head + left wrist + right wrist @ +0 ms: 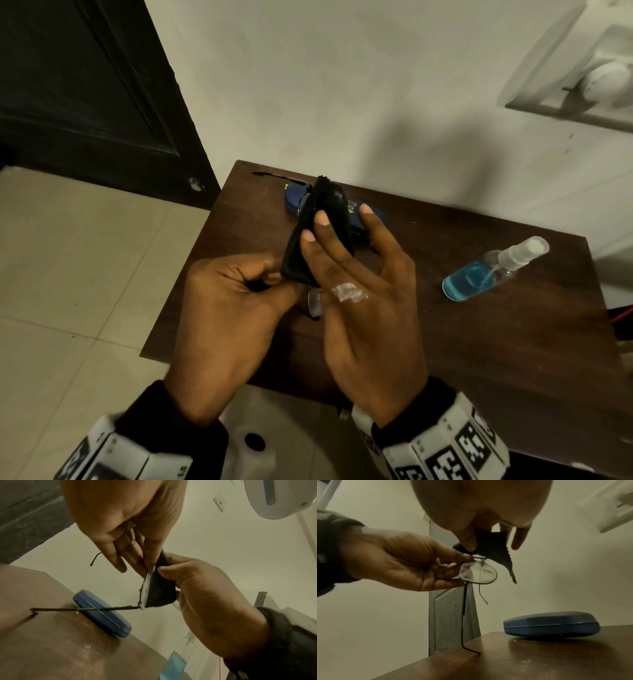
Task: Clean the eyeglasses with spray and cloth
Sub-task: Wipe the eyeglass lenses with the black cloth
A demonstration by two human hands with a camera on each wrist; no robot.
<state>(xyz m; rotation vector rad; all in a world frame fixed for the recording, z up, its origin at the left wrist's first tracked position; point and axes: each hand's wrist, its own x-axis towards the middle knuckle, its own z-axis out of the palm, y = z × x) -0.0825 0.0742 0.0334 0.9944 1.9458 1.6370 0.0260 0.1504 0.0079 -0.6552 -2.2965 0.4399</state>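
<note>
My left hand point(267, 277) pinches the thin-framed eyeglasses point(478, 573) by the rim near the bridge, holding them above the brown table point(445, 342). One lens point(314, 301) shows below my hands; a temple arm point(85, 609) sticks out toward the case. My right hand point(320, 240) holds the black cloth point(325, 212) over the other lens, thumb point(467, 540) on one side and fingers on the other. The little finger stands free. The spray bottle point(493, 270) with blue liquid lies on its side to the right, untouched.
A shut blue glasses case point(371, 214) lies at the back of the table, behind my hands. The table stands against a pale wall point(342, 85), with a dark door point(85, 85) and tiled floor point(68, 274) to the left. A wall switch plate point(589, 75) is upper right.
</note>
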